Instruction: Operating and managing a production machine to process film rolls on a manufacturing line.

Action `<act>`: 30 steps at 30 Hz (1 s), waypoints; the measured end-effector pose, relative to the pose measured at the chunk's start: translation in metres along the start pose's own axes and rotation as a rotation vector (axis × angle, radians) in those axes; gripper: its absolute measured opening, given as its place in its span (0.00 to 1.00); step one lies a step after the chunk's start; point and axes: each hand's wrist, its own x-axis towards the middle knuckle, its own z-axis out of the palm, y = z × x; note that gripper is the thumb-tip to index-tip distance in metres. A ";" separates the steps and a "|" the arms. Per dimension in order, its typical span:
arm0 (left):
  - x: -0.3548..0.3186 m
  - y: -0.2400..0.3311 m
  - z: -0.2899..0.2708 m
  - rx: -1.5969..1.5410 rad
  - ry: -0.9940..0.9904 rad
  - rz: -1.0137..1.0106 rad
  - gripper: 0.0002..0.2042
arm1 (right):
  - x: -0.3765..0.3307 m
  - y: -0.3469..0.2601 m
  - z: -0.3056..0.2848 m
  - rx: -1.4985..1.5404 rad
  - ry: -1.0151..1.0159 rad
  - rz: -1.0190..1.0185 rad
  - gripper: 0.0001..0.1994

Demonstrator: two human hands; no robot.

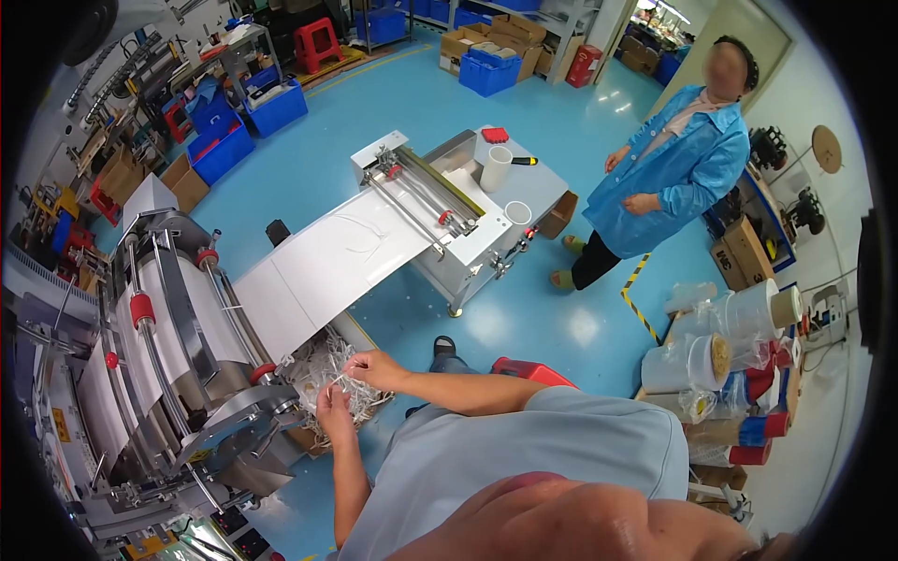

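thin white strip (339,378) stretched between both hands, just over the heap of white trimmings (327,369) beside the roller machine (178,355) on the left. left hand (332,409) pinches the near end, right hand (376,368) pinches the far end, both clenched on it. white sheet (327,266) runs from the rollers out to the grey cutter table (468,215) farther off. a person in a blue coat (678,168) stands far right, well apart. rolls of film (730,346) sit on the right.

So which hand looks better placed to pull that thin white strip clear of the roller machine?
Probably the left hand: it pinches the white strip nearest the roller machine. The right hand grips the strip's far end.
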 end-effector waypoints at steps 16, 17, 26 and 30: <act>0.003 -0.012 -0.023 0.170 0.111 0.061 0.11 | -0.003 0.015 -0.009 0.072 -0.148 0.212 0.17; 0.001 -0.011 -0.024 0.157 0.147 0.056 0.11 | -0.003 0.016 -0.011 0.117 -0.076 0.228 0.17; -0.007 -0.046 -0.048 0.129 0.398 0.060 0.12 | -0.005 0.025 -0.017 0.199 0.111 0.209 0.11; -0.002 -0.053 -0.049 0.283 0.416 0.133 0.12 | -0.014 0.020 -0.015 0.187 0.086 0.192 0.07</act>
